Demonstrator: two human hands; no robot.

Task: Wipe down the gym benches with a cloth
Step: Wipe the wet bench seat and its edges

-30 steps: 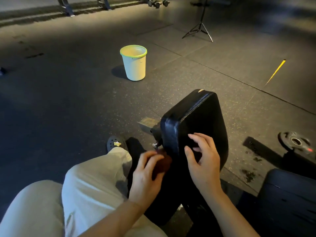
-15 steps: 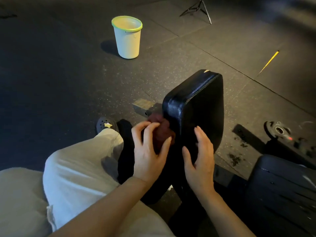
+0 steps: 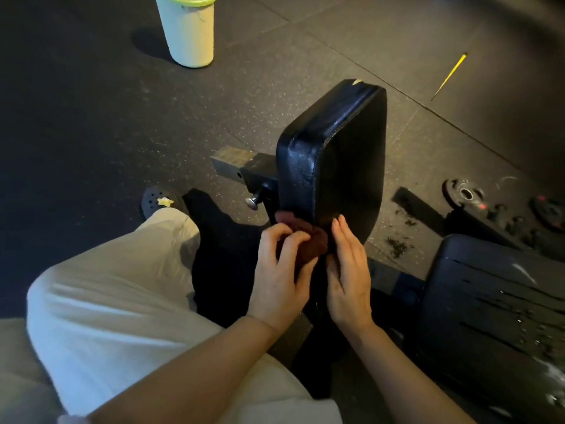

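The dark rubber floor is speckled and laid in large tiles, under dim light. A second bench pad, wet-streaked and cracked, is seen at the right; whether it is finished cannot be told. The upright black bench pad is being wiped at its lower edge, so much is judged left. A pale bucket stands well apart. The left hand is clenched around the dark red cloth; the right hand, fingers straight, is laid against the pad beside it.
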